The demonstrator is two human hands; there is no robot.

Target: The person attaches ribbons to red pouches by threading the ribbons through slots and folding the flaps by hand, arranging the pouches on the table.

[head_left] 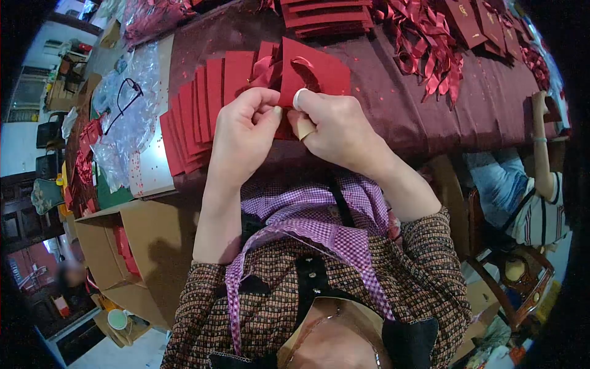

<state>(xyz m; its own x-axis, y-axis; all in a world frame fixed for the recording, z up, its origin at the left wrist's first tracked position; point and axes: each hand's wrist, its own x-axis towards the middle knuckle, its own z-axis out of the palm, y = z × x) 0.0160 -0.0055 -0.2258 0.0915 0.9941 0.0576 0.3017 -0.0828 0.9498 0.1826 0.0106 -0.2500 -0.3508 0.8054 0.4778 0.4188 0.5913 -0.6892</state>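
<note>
My left hand is closed in a pinch at the lower left edge of a red card with a dark red ribbon on it. My right hand, with white and tan coverings on its fingers, is closed at the card's lower edge. The fingertips of both hands nearly meet; what is between them is too small to make out. Left of the hands, several red cards lie fanned in an overlapping row. Another ribbon lies just above my left hand.
Stacked red cards and a heap of ribbons lie at the back of the cloth-covered table. Glasses rest on clear plastic at the left. A cardboard box stands below. A co-worker's arm reaches in at the right.
</note>
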